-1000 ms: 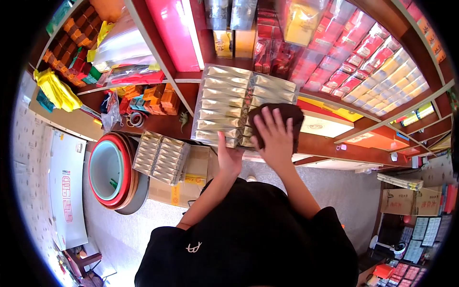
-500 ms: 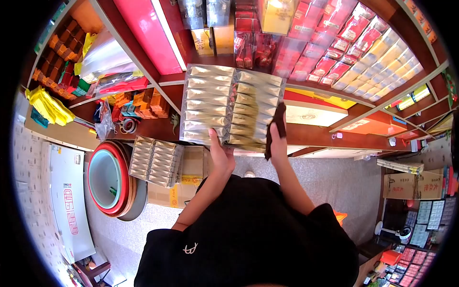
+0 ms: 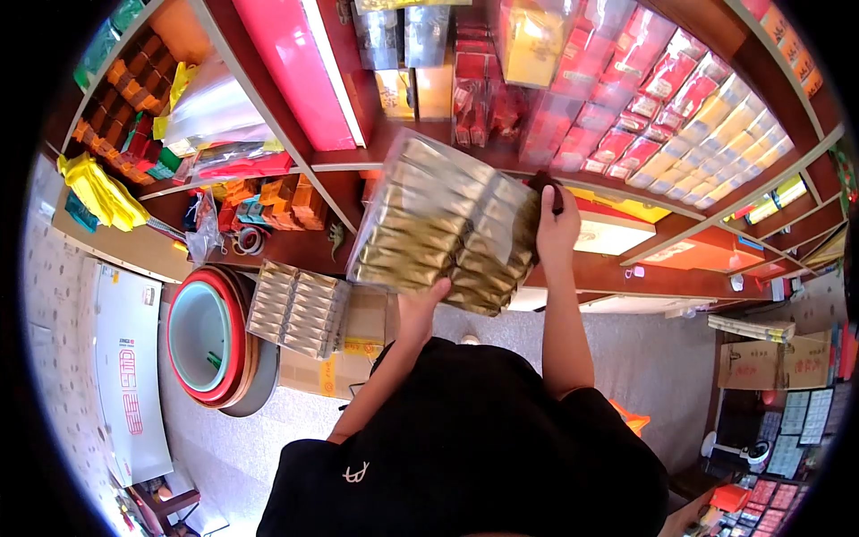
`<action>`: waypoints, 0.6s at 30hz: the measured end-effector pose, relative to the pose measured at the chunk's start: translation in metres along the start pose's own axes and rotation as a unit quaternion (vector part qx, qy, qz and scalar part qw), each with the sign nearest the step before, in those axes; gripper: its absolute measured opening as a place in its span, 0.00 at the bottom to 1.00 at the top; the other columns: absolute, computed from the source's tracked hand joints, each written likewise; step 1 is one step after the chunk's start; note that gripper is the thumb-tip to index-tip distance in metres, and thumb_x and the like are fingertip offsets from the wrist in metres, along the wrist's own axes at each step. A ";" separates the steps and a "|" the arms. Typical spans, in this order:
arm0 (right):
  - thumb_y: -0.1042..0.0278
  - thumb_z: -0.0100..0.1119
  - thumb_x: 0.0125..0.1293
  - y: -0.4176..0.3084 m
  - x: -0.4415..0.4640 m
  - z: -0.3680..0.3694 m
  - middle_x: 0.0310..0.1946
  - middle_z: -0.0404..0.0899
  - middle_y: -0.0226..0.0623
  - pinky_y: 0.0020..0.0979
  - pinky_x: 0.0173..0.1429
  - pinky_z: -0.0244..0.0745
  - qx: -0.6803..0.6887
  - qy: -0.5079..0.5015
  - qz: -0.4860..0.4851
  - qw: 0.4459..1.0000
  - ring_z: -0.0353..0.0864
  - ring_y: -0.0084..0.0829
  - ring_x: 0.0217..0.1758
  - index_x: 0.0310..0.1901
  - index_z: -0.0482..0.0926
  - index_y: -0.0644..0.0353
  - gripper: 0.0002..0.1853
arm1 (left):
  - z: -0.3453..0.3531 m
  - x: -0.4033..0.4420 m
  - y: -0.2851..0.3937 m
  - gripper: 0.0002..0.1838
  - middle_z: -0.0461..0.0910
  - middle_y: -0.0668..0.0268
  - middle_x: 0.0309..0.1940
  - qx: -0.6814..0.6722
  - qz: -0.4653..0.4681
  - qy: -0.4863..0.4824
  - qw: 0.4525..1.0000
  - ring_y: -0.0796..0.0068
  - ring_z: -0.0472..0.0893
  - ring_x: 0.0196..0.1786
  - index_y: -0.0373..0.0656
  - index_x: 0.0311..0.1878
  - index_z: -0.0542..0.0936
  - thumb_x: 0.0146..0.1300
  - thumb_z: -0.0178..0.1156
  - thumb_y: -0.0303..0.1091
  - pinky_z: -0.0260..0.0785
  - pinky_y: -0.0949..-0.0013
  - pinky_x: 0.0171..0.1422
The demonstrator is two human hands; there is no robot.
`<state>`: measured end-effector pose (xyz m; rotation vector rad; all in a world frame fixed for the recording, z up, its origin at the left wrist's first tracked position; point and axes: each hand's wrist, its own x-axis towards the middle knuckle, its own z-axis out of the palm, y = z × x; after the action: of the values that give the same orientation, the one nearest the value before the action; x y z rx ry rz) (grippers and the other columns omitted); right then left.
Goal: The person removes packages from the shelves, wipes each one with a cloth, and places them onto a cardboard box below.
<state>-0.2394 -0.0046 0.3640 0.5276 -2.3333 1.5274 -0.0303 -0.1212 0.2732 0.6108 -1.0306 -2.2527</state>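
A clear-wrapped pack of gold packets (image 3: pixel 447 224) is held up tilted before the shelves. My left hand (image 3: pixel 419 309) grips its lower edge, the thumb on the front face. At the pack's right side is my right hand (image 3: pixel 558 231), closed round a dark brown cloth (image 3: pixel 548 190) that is bunched at the upper right corner. Most of the cloth is hidden behind the fingers. A second, similar gold pack (image 3: pixel 298 309) lies lower left on a cardboard box (image 3: pixel 362 331).
Nested round tubs (image 3: pixel 199 336) stand left of the box. Shelves ahead hold red packets (image 3: pixel 617 143), orange bundles (image 3: pixel 306 204) and a plastic bag (image 3: pixel 204 234). A long white box (image 3: pixel 125 358) leans at the far left. A carton (image 3: pixel 774 362) is at right.
The pack was upright and flat to view; it has now turned clockwise and tilted. The cloth has gone from spread over its front to bunched in my right hand at the upper right corner.
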 end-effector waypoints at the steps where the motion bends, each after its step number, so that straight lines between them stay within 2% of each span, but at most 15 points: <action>1: 0.54 0.51 0.72 -0.009 0.005 -0.008 0.42 0.81 0.52 0.36 0.54 0.72 -0.018 -0.050 0.056 0.997 0.80 0.46 0.44 0.49 0.79 0.68 0.21 | -0.002 -0.003 0.003 0.33 0.73 0.63 0.57 0.042 0.032 -0.013 0.999 0.68 0.75 0.58 0.38 0.63 0.65 0.56 0.69 0.23 0.70 0.66 0.61; 2: 0.53 0.51 0.72 -0.028 0.007 -0.018 0.40 0.81 0.51 0.34 0.52 0.72 -0.038 -0.101 0.112 0.988 0.80 0.42 0.43 0.48 0.80 0.67 0.21 | -0.004 -0.004 0.008 0.34 0.73 0.63 0.56 0.085 0.062 -0.025 0.994 0.68 0.75 0.58 0.37 0.63 0.64 0.54 0.70 0.21 0.70 0.65 0.61; 3: 0.53 0.51 0.72 -0.032 0.004 -0.018 0.40 0.81 0.51 0.34 0.52 0.72 -0.037 -0.103 0.111 0.988 0.80 0.42 0.43 0.48 0.80 0.67 0.21 | -0.004 -0.004 0.018 0.35 0.75 0.62 0.53 0.120 0.071 -0.034 0.990 0.68 0.76 0.56 0.34 0.61 0.67 0.51 0.73 0.26 0.70 0.64 0.61; 4: 0.53 0.51 0.73 -0.036 0.000 -0.015 0.40 0.82 0.51 0.32 0.51 0.72 0.016 -0.089 0.054 0.994 0.81 0.38 0.42 0.48 0.80 0.67 0.22 | -0.007 -0.002 0.025 0.35 0.75 0.62 0.53 0.120 0.071 -0.032 0.990 0.68 0.76 0.56 0.34 0.61 0.67 0.51 0.73 0.26 0.70 0.64 0.61; 5: 0.52 0.51 0.73 -0.041 -0.003 -0.013 0.39 0.82 0.50 0.31 0.50 0.72 0.070 -0.074 -0.003 0.995 0.81 0.33 0.42 0.49 0.81 0.66 0.22 | -0.011 0.001 0.031 0.35 0.76 0.61 0.53 0.240 0.094 -0.072 0.963 0.68 0.77 0.55 0.34 0.60 0.69 0.50 0.75 0.28 0.71 0.65 0.60; 6: 0.52 0.51 0.73 -0.049 -0.006 -0.011 0.39 0.82 0.50 0.31 0.50 0.72 0.070 -0.076 -0.001 0.995 0.81 0.33 0.42 0.49 0.81 0.66 0.22 | -0.008 0.002 0.039 0.35 0.77 0.60 0.52 0.357 0.115 -0.112 0.920 0.69 0.78 0.53 0.33 0.59 0.70 0.48 0.77 0.31 0.71 0.65 0.60; 8: 0.52 0.50 0.73 -0.072 -0.007 -0.009 0.41 0.82 0.50 0.29 0.50 0.71 0.335 -0.017 0.107 0.936 0.80 0.28 0.44 0.49 0.81 0.67 0.23 | -0.004 -0.001 0.044 0.35 0.79 0.59 0.49 0.384 0.104 -0.108 0.911 0.69 0.79 0.51 0.32 0.54 0.73 0.44 0.80 0.34 0.72 0.65 0.58; 9: 0.53 0.49 0.74 -0.086 -0.004 -0.010 0.42 0.83 0.40 0.29 0.53 0.71 0.401 -0.004 0.055 0.914 0.77 0.24 0.46 0.49 0.81 0.64 0.21 | -0.009 0.002 0.041 0.36 0.79 0.59 0.49 0.400 0.130 -0.112 0.900 0.69 0.79 0.52 0.31 0.53 0.73 0.43 0.80 0.34 0.72 0.65 0.58; 10: 0.53 0.49 0.74 -0.084 -0.002 -0.007 0.42 0.83 0.40 0.29 0.53 0.71 0.403 -0.005 0.056 0.914 0.77 0.24 0.46 0.49 0.81 0.64 0.21 | -0.012 0.003 0.040 0.36 0.79 0.59 0.49 0.416 0.155 -0.115 0.889 0.69 0.79 0.52 0.31 0.53 0.73 0.42 0.81 0.34 0.72 0.65 0.59; 12: 0.60 0.59 0.67 -0.080 -0.002 -0.002 0.46 0.82 0.41 0.32 0.58 0.71 0.149 0.025 -0.162 0.975 0.80 0.38 0.52 0.42 0.84 0.57 0.11 | 0.000 -0.007 0.057 0.37 0.79 0.59 0.49 0.401 0.140 -0.090 0.901 0.69 0.79 0.52 0.30 0.53 0.73 0.41 0.81 0.33 0.72 0.65 0.59; 13: 0.62 0.62 0.62 -0.082 -0.002 -0.003 0.47 0.83 0.36 0.42 0.63 0.70 0.040 0.046 -0.282 0.957 0.79 0.39 0.55 0.38 0.84 0.52 0.07 | 0.005 -0.009 0.063 0.38 0.79 0.59 0.48 0.383 0.127 -0.067 0.913 0.69 0.79 0.51 0.30 0.53 0.72 0.40 0.81 0.32 0.72 0.65 0.58; 14: 0.62 0.62 0.62 -0.086 -0.002 -0.006 0.47 0.83 0.36 0.42 0.63 0.70 0.041 0.045 -0.285 0.957 0.79 0.39 0.55 0.38 0.84 0.52 0.07 | -0.001 -0.005 0.060 0.38 0.79 0.59 0.48 0.382 0.130 -0.066 0.913 0.69 0.79 0.51 0.30 0.53 0.72 0.40 0.81 0.32 0.72 0.65 0.58; 16: 0.62 0.63 0.60 -0.093 -0.011 -0.012 0.47 0.83 0.33 0.52 0.64 0.67 -0.125 0.006 -0.373 0.919 0.79 0.35 0.56 0.37 0.83 0.51 0.06 | -0.019 0.004 0.053 0.39 0.78 0.60 0.48 0.356 0.196 -0.053 0.912 0.73 0.77 0.51 0.35 0.54 0.70 0.38 0.80 0.32 0.71 0.66 0.56; 17: 0.61 0.64 0.58 -0.096 -0.016 -0.010 0.48 0.82 0.32 0.59 0.66 0.64 -0.124 -0.009 -0.383 0.915 0.79 0.32 0.56 0.37 0.83 0.49 0.07 | -0.017 0.004 0.056 0.37 0.77 0.61 0.48 0.353 0.223 -0.047 0.908 0.73 0.77 0.51 0.37 0.52 0.70 0.39 0.80 0.32 0.70 0.67 0.55; 18: 0.61 0.64 0.58 -0.099 -0.023 -0.006 0.48 0.82 0.32 0.59 0.66 0.64 -0.125 -0.008 -0.382 0.916 0.79 0.32 0.56 0.37 0.83 0.49 0.07 | -0.014 0.005 0.059 0.37 0.77 0.61 0.48 0.353 0.222 -0.048 0.907 0.73 0.77 0.51 0.37 0.52 0.70 0.39 0.80 0.32 0.70 0.67 0.55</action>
<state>-0.1735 -0.0323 0.4367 1.1977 -1.9140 0.8426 -0.0074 -0.1630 0.3105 0.4774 -1.8478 -1.4914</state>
